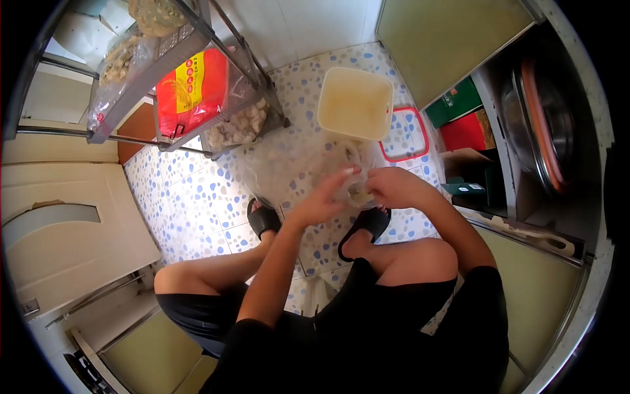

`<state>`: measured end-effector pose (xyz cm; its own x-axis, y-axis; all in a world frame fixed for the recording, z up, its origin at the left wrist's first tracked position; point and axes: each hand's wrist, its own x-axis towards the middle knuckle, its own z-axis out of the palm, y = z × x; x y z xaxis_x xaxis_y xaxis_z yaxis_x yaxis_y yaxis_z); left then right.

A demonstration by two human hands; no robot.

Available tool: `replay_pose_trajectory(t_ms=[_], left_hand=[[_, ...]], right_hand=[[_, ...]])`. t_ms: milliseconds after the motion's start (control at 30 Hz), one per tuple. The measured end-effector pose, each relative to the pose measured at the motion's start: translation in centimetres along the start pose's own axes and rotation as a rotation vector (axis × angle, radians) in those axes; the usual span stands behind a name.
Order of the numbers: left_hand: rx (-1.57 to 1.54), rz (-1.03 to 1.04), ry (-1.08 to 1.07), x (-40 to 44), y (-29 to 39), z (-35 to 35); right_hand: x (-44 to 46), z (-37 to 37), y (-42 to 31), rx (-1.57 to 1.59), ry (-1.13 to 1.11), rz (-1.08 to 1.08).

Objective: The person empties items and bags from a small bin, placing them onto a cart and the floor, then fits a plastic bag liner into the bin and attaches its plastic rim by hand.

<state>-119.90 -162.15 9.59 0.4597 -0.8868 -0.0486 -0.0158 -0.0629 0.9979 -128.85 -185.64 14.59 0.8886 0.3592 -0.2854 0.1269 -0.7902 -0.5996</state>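
Observation:
A clear plastic bag (pixel 279 164) spreads over the floor and reaches up between my hands, in front of my feet. My right hand (pixel 397 188) is closed, its fingers pinching a gathered part of the bag with something pale in it that I cannot make out. Beside it, my left hand (pixel 323 199) has its fingers stretched out and the thumb apart, against the bag. Just beyond the hands, a cream plastic tub (pixel 356 102) stands on the tiles. A clear lid with a red rim (pixel 425 134) lies to the tub's right.
On the left stands a metal rack (pixel 147 85) holding a red and yellow package (pixel 190 88) and several bagged foods. To the right, an open cabinet contains boxes (pixel 453 102) and upright metal basins (pixel 525 125). Its door (pixel 446 39) swings out behind the tub.

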Motion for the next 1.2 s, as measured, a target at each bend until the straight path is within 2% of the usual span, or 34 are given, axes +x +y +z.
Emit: replay_pose_trajectory(t_ms=[67, 167, 267, 367, 467, 567, 667, 767, 867, 967, 1067, 1167, 1200], left_hand=[[0.061, 0.083, 0.037, 0.9, -2.0, 2.1], [0.190, 0.034, -0.034, 2.2, -1.3, 2.3], [0.278, -0.091, -0.083, 2.6, -2.2, 2.2], [0.218, -0.224, 0.054, 2.7, -3.8, 1.9], [-0.031, -0.285, 0.120, 2.7, -3.5, 1.4], [-0.157, -0.408, 0.197, 2.5, -3.2, 1.1], [-0.258, -0.469, 0.273, 2.2, -2.9, 1.5], [-0.221, -0.566, 0.268, 1.3, -3.7, 0.5], [-0.053, -0.519, 0.199, 0.8, -3.1, -0.9], [0.008, -0.540, 0.207, 0.5, -2.0, -1.2], [0.125, -0.508, 0.191, 0.3, -1.5, -1.6], [0.154, -0.617, 0.083, 0.5, -0.4, -2.2], [0.115, -0.590, 0.080, 0.4, -1.2, -2.2]], right_hand=[[1.3, -0.1, -0.7, -0.110, -0.049, -0.117], [2.2, -0.8, -1.2, -0.092, 0.241, -0.407], [3.8, 0.6, -0.7, 0.099, 0.320, -0.374], [5.4, 2.7, 1.4, 0.597, 0.238, -0.160], [5.8, 3.8, 2.4, 1.076, 0.203, 0.041], [5.1, 4.4, 3.4, 0.827, 0.092, -0.004], [5.0, 6.6, 3.7, 0.894, 0.224, -0.012], [5.6, 8.3, 3.8, 0.909, 0.332, 0.021], [5.9, 9.8, 2.6, 0.954, 0.450, -0.002], [6.5, 10.4, 1.2, 0.930, 0.506, 0.093], [6.7, 10.0, 1.9, 0.543, 0.572, 0.057], [7.2, 10.8, 4.0, 0.393, 0.570, -0.049], [7.3, 10.4, 4.0, 0.468, 0.549, -0.061]])
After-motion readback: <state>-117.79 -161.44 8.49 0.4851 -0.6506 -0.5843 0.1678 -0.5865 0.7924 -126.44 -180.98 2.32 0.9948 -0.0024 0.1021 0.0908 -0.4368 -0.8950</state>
